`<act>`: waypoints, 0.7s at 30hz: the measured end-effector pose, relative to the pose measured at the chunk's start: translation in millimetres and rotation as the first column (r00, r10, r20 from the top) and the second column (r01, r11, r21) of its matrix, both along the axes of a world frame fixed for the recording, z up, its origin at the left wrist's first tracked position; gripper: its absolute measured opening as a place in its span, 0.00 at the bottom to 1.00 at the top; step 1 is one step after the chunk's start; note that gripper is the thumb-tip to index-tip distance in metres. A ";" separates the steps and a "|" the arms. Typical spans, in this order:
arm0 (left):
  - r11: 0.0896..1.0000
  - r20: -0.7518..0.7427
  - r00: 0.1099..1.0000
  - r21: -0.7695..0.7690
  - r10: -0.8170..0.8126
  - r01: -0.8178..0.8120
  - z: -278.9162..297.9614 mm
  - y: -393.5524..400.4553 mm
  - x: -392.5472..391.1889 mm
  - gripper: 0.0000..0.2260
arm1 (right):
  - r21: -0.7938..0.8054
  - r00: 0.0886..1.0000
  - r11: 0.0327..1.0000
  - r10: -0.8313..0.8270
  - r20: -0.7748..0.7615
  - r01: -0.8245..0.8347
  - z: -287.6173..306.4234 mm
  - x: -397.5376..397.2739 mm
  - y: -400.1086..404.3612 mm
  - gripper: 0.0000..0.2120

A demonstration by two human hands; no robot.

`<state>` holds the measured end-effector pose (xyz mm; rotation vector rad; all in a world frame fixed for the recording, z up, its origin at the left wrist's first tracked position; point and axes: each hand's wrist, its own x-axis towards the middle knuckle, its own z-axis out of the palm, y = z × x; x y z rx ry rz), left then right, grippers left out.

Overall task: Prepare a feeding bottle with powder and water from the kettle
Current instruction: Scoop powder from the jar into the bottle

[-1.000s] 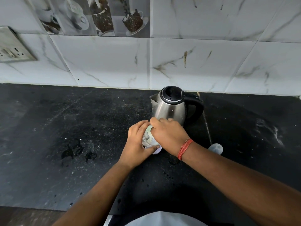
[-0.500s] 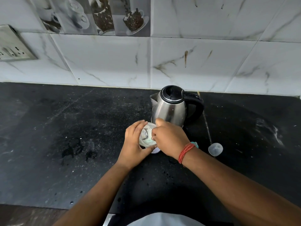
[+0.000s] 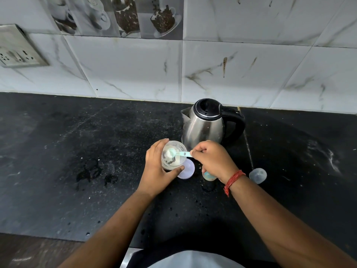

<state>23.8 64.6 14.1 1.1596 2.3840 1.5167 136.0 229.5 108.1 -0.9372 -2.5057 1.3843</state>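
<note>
My left hand [image 3: 158,171] grips a clear powder jar [image 3: 172,161] standing on the black counter in front of the steel kettle [image 3: 204,126]. My right hand [image 3: 210,159] pinches the handle of a light blue scoop [image 3: 176,153]; its bowl holds white powder and sits over the open mouth of the jar. The feeding bottle [image 3: 208,176] is mostly hidden under my right wrist, only its lower part showing. The jar's pale lid [image 3: 187,169] lies flat just right of the jar.
A clear dome cap [image 3: 257,175] lies on the counter to the right of my right wrist. Wet patches [image 3: 92,173] mark the counter to the left. A socket plate [image 3: 17,49] is on the tiled wall at the far left.
My right hand came off the top of the jar and moved right, now holding the scoop with powder over the open jar. The bottle's lower part has come into view.
</note>
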 end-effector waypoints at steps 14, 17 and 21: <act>1.000 0.029 0.999 -0.017 0.013 -0.012 1.4 -0.6 -3.2 0.39 | 0.407 0.980 0.910 0.143 -0.137 -0.076 0.9 1.4 -12.6 0.07; 1.000 0.026 1.000 -0.021 0.005 -0.005 1.9 -1.2 -3.1 0.39 | 0.391 0.980 0.917 0.141 -0.144 -0.075 0.0 2.2 -13.1 0.08; 1.000 0.032 0.999 -0.025 0.006 -0.005 0.8 -1.1 -4.0 0.39 | 0.424 0.978 0.902 0.151 -0.144 -0.077 -1.3 1.1 -13.4 0.09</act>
